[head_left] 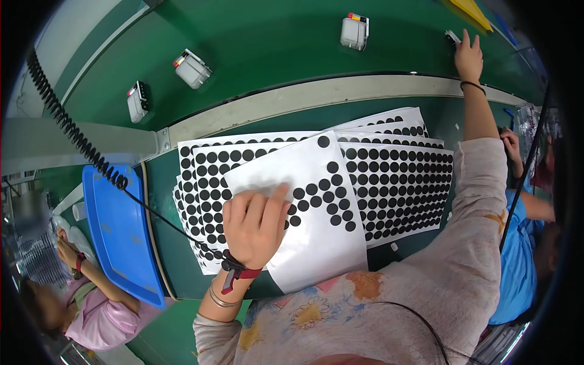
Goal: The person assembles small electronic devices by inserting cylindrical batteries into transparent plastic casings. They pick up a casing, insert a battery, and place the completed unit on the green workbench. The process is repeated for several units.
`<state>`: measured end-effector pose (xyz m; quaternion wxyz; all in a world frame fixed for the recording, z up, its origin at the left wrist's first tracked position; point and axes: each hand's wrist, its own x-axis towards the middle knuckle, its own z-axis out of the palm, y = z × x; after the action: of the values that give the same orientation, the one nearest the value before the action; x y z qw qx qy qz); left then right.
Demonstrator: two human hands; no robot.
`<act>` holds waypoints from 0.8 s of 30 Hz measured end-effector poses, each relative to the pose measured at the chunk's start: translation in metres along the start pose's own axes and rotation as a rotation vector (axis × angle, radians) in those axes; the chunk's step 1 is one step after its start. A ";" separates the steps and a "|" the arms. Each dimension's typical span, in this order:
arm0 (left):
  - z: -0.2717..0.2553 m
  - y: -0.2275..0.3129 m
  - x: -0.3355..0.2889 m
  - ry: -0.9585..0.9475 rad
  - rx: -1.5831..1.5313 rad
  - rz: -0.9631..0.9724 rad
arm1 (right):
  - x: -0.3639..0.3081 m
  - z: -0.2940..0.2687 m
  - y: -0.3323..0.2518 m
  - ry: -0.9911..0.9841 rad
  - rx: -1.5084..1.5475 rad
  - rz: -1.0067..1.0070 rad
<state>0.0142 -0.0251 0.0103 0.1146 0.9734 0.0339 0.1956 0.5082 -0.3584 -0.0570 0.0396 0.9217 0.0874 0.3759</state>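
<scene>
Left hand (pixel 255 222) flat on dotted sheet (pixel 304 207), right hand (pixel 468 56) touching small part (pixel 452 37)

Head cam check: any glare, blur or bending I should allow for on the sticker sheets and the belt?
Head view: lighting is even, with soft glare only on the top white sheet beside the left hand; the black dots stay sharp. The belt rail bows from fisheye. The right hand near the rim is slightly soft, and the corners are vignetted black.

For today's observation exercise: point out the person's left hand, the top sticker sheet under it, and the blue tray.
left hand (pixel 255 225), head view, back of the hand.
top sticker sheet (pixel 316 243), head view, its bare white area.
blue tray (pixel 125 243), head view, bare floor.
</scene>
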 end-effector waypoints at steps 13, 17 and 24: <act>0.001 0.000 0.000 0.005 -0.016 0.057 | 0.014 -0.034 -0.015 -0.469 -0.100 -0.122; 0.000 -0.001 -0.001 0.036 -0.033 0.074 | 0.008 -0.036 -0.018 -0.523 -0.086 -0.081; 0.000 -0.006 -0.005 0.107 -0.100 0.152 | 0.005 -0.046 -0.027 -0.532 -0.101 -0.101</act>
<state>0.0092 -0.0200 0.0071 0.1459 0.9544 -0.0437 0.2569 0.4754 -0.3305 -0.0245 0.1257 0.9793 0.1008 0.1222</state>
